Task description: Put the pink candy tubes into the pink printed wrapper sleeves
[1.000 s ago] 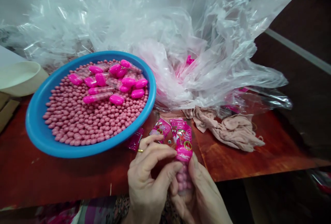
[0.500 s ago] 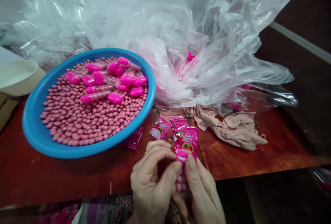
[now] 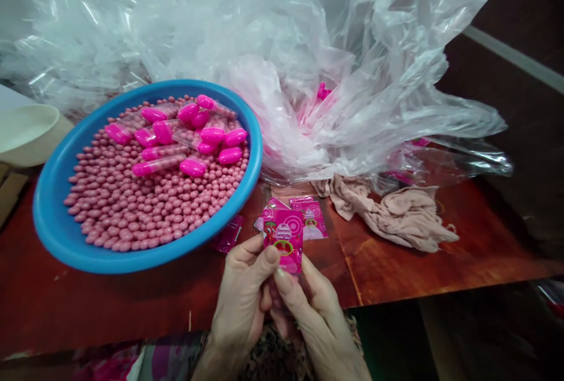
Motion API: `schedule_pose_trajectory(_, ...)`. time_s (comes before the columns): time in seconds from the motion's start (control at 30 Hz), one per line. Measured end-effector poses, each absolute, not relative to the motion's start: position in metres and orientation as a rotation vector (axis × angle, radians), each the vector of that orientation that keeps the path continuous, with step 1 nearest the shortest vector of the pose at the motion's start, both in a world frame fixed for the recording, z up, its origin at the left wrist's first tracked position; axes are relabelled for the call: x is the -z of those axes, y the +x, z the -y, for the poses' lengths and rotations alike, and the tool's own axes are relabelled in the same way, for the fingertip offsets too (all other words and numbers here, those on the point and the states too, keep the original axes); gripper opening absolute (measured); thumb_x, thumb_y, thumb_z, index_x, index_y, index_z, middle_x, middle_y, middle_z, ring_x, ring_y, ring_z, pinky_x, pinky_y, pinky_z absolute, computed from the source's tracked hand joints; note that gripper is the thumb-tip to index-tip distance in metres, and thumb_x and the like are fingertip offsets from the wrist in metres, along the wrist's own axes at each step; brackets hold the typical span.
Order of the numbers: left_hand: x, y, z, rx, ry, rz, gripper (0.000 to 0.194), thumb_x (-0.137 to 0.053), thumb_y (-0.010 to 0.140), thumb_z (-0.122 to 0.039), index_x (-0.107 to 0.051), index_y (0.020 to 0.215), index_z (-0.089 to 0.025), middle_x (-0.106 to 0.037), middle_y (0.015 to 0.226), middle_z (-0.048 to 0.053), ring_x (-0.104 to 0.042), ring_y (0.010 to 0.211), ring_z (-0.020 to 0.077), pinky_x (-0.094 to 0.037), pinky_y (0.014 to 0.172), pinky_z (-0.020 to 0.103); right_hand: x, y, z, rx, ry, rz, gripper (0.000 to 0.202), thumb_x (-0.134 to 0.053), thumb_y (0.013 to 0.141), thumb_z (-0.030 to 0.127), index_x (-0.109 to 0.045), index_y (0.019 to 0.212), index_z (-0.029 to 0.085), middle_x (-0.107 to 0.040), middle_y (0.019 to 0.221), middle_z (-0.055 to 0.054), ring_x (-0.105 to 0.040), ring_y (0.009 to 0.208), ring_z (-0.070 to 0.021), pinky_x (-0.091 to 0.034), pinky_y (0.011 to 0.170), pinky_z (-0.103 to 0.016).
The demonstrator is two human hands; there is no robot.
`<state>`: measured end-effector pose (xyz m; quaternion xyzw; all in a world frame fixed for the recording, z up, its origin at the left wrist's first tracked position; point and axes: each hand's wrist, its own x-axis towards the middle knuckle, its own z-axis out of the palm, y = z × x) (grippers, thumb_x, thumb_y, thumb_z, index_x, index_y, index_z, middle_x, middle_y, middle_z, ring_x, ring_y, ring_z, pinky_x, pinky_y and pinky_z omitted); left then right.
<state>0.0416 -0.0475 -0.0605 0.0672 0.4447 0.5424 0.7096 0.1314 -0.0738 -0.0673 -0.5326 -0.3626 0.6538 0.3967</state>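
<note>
A pink printed packet [image 3: 284, 234] stands upright between my two hands, near the table's front edge. My left hand [image 3: 247, 287] pinches its lower left side with the thumb on the front. My right hand [image 3: 308, 304] holds its lower right side, thumb also in front. Below the packet, something clear with pink balls is mostly hidden by my fingers. Behind the held packet lie more pink packets [image 3: 314, 219], and another [image 3: 230, 234] rests beside the blue basin [image 3: 145, 260]. Pink balls [image 3: 145, 205] fill the basin, with several clear tubes with bright pink ends [image 3: 194, 167] on top.
Crumpled clear plastic bags [image 3: 282, 34] pile up along the back. A beige cloth [image 3: 409, 216] lies to the right on the red-brown table [image 3: 396, 275]. At the far left is a pale bowl [image 3: 39, 140] beside some cardboard [image 3: 11, 193].
Both hands have moved slightly left with the packet. My left fingers, which were curled beside it, are now closed on its lower left side. The view has shifted a little.
</note>
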Motion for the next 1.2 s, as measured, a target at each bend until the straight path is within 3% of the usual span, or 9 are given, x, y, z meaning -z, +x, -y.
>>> schedule_pose_trajectory(0.07, 0.062, 0.041, 0.045, -1.225, 0.070, -1.009, 0.020, -0.081, 0.064, -0.030, -0.069, 0.067, -0.015, -0.061, 0.049, -0.003, -0.050, 0.038, 0.0044, -0.040, 0.036, 0.011, 0.067, 0.134, 0.075, -1.714, -1.293, 0.900, 0.028, -0.064, 0.081, 0.042, -0.064, 0.099, 0.021, -0.065, 0.081, -0.002, -0.062, 0.071, -0.0136, -0.052, 0.062, -0.020)
schedule_pose_trajectory(0.2, 0.067, 0.039, 0.042, -1.175, 0.043, -0.930, 0.021, -0.076, 0.069, -0.033, -0.070, 0.072, -0.014, -0.068, 0.059, 0.002, -0.055, 0.043, 0.0084, -0.037, 0.033, 0.013, 0.068, 0.135, 0.082, -1.515, -1.441, 1.009, 0.027, -0.052, 0.089, 0.044, -0.064, 0.082, 0.020, -0.058, 0.059, 0.002, -0.053, 0.048, -0.0101, -0.046, 0.046, -0.018)
schedule_pose_trajectory(0.37, 0.067, 0.042, 0.042, -1.102, 0.098, -0.848, 0.021, -0.069, 0.077, -0.031, -0.074, 0.078, -0.010, -0.072, 0.066, 0.009, -0.065, 0.059, 0.0158, -0.052, 0.057, 0.024, 0.075, 0.134, 0.094, -1.066, -1.691, 1.203, 0.035, -0.052, 0.087, 0.048, -0.068, 0.104, 0.022, -0.073, 0.095, -0.010, -0.069, 0.083, -0.0237, -0.056, 0.072, -0.032)
schedule_pose_trajectory(0.53, 0.064, 0.051, 0.050, -1.080, 0.081, -0.830, 0.026, -0.062, 0.083, -0.031, -0.074, 0.091, -0.010, -0.074, 0.075, 0.012, -0.067, 0.067, 0.0182, -0.054, 0.067, 0.029, 0.069, 0.131, 0.099, -0.924, -1.760, 1.299, 0.039, -0.047, 0.091, 0.041, -0.060, 0.123, 0.022, -0.075, 0.094, -0.007, -0.071, 0.075, -0.0223, -0.056, 0.064, -0.028)
schedule_pose_trajectory(0.7, 0.065, 0.053, 0.056, -1.055, 0.074, -0.854, 0.032, -0.058, 0.086, -0.033, -0.070, 0.104, -0.011, -0.074, 0.085, 0.014, -0.066, 0.072, 0.0186, -0.053, 0.070, 0.030, 0.072, 0.127, 0.096, -0.957, -1.816, 1.313, 0.038, -0.039, 0.095, 0.040, -0.060, 0.117, 0.018, -0.075, 0.088, -0.007, -0.070, 0.073, -0.0222, -0.053, 0.063, -0.028)
schedule_pose_trajectory(0.9, 0.067, 0.040, 0.048, -1.099, 0.174, -0.847, 0.028, -0.059, 0.085, -0.034, -0.074, 0.094, -0.012, -0.074, 0.089, 0.014, -0.066, 0.076, 0.0199, -0.052, 0.074, 0.032, 0.082, 0.129, 0.087, -1.140, -1.603, 1.366, 0.032, -0.036, 0.096, 0.038, -0.062, 0.101, 0.021, -0.072, 0.088, -0.005, -0.067, 0.075, -0.0201, -0.049, 0.064, -0.028)
schedule_pose_trajectory(1.07, 0.064, 0.035, 0.042, -1.068, 0.255, -0.828, 0.030, -0.064, 0.080, -0.039, -0.074, 0.087, -0.012, -0.074, 0.083, 0.014, -0.066, 0.074, 0.0213, -0.052, 0.071, 0.032, 0.081, 0.126, 0.094, -0.966, -1.623, 1.317, 0.038, -0.041, 0.095, 0.041, -0.056, 0.127, 0.024, -0.069, 0.114, -0.006, -0.067, 0.092, -0.0202, -0.051, 0.079, -0.026)
schedule_pose_trajectory(1.2, 0.068, 0.039, 0.050, -1.049, 0.244, -0.841, 0.029, -0.063, 0.081, -0.038, -0.074, 0.086, -0.011, -0.073, 0.079, 0.013, -0.065, 0.068, 0.0191, -0.052, 0.066, 0.029, 0.070, 0.123, 0.095, -1.028, -1.710, 1.299, 0.042, -0.042, 0.094, 0.042, -0.054, 0.131, 0.026, -0.074, 0.086, -0.005, -0.069, 0.071, -0.0211, -0.053, 0.062, -0.026)
